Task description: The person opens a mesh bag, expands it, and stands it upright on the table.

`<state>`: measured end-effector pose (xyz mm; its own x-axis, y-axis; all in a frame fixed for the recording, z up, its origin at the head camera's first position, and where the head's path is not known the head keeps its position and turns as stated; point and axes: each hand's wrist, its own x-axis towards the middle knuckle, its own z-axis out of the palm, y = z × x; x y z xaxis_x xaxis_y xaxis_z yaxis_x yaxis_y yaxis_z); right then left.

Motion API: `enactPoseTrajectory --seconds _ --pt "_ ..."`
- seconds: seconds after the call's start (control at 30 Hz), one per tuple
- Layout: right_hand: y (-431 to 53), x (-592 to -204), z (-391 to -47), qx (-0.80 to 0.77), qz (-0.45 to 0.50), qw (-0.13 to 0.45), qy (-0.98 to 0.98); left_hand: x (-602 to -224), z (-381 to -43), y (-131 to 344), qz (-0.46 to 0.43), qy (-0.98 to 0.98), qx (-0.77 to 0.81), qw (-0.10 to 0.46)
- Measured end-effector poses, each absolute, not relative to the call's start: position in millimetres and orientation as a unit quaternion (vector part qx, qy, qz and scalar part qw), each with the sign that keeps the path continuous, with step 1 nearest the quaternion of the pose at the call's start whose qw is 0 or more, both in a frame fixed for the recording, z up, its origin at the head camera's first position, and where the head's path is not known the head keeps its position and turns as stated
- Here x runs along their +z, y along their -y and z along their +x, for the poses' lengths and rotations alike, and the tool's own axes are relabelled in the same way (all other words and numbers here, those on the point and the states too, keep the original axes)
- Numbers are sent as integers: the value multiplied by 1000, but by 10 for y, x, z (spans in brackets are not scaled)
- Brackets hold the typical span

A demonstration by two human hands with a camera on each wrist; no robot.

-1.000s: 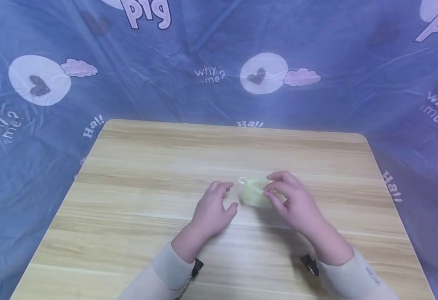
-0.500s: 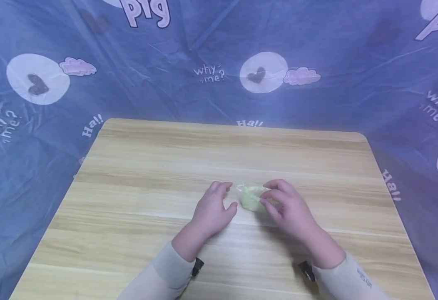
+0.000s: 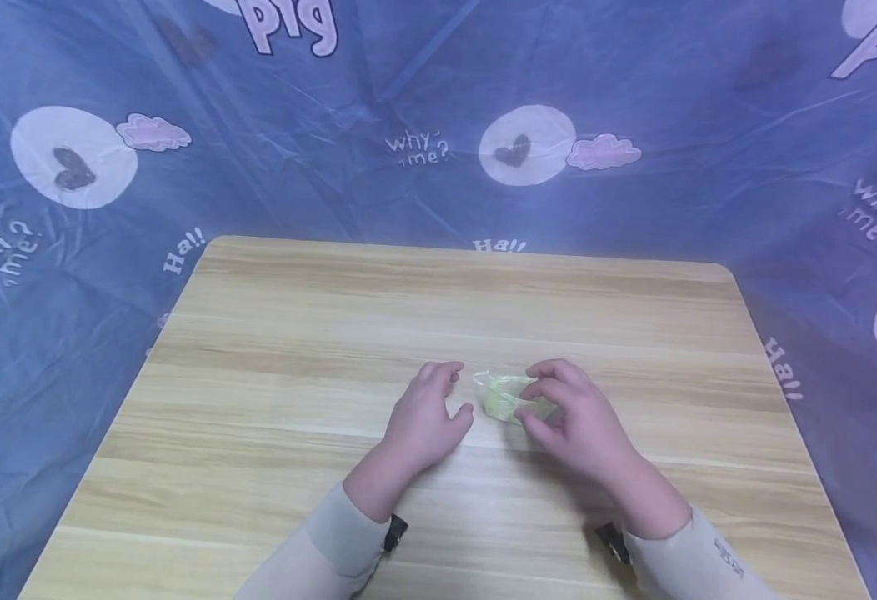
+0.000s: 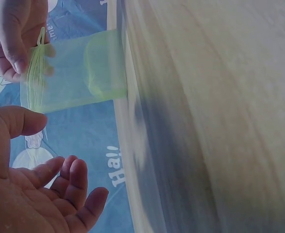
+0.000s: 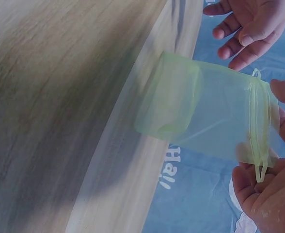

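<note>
A sheer pale-green drawstring pouch stands upright on the wooden table, with its gathered mouth at the top. Small cord loops stick out at both ends of the mouth in the right wrist view, and a denser green band shows at its base. My right hand is around the mouth, thumb on the near side and fingers beyond. Its thumb and index fingertips are spread apart, and some fingertips show through the mesh. My left hand is left of the pouch, a short gap away, its fingers relaxed and holding nothing.
The table's far edge borders a blue printed cloth hanging behind and at the sides. A dark wrist device sits at the right cuff, and another dark wrist device at the left.
My right hand has brought the pouch slightly toward me and down. Its thumb has then parted from the index fingertip. The left hand has barely moved.
</note>
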<state>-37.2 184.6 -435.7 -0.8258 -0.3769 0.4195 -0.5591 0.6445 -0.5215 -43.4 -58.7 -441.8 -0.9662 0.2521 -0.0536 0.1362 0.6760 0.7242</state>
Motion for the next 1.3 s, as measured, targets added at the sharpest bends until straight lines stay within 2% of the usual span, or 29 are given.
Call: enactPoseTrajectory --seconds 0.33,0.67,0.8,1.0,1.3 --pt "-1854 -4270 -366 364 242 142 888 -4416 -442 609 101 -910 396 64" --pt "-1996 -4114 -397 421 214 230 851 -4341 -588 704 105 -913 390 -53" --pt "-2092 -4068 -435 418 194 242 854 -4314 -697 727 108 -915 382 -70" --pt "-2267 -4160 -502 397 143 224 879 -4340 -824 736 118 -928 348 -57" --pt "-2417 -4310 -614 286 96 131 944 -4421 -958 738 77 -956 282 -4"
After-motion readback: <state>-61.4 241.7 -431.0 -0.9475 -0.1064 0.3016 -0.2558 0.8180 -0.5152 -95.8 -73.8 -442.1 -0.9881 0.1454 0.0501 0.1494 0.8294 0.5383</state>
